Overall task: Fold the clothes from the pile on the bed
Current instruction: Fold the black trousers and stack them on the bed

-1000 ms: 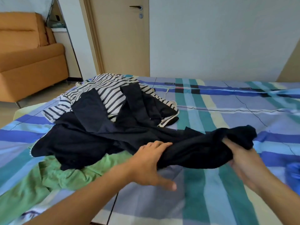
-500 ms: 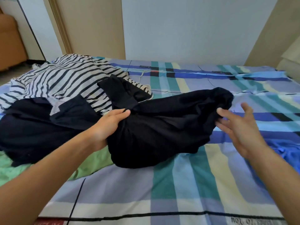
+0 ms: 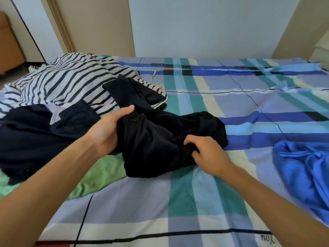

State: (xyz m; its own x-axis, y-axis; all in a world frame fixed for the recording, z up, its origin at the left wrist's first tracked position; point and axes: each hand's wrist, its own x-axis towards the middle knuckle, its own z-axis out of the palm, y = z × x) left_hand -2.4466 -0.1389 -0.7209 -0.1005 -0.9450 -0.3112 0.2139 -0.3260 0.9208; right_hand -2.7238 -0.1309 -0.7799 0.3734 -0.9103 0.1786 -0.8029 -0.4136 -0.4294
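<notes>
Black garment [image 3: 156,139], bunched up at the centre of the frame, lies on the plaid bedsheet [image 3: 195,202] at the right edge of the pile. Your left hand [image 3: 108,132] grips its left side, thumb on top and fingers tucked out of sight under the cloth. Your right hand [image 3: 208,155] has its fingers curled into a fold on the lower right part, pinching the fabric. One end of the garment trails up onto the striped top [image 3: 67,84] in the upper left. Left of your hands sits a dark navy piece [image 3: 32,136], and a green garment [image 3: 103,172] spreads flat beneath it. Well apart, at the right edge of the frame, a bright blue garment [image 3: 306,172] lies crumpled. Beyond the bed, a beige door [image 3: 96,24] stands at upper left.
</notes>
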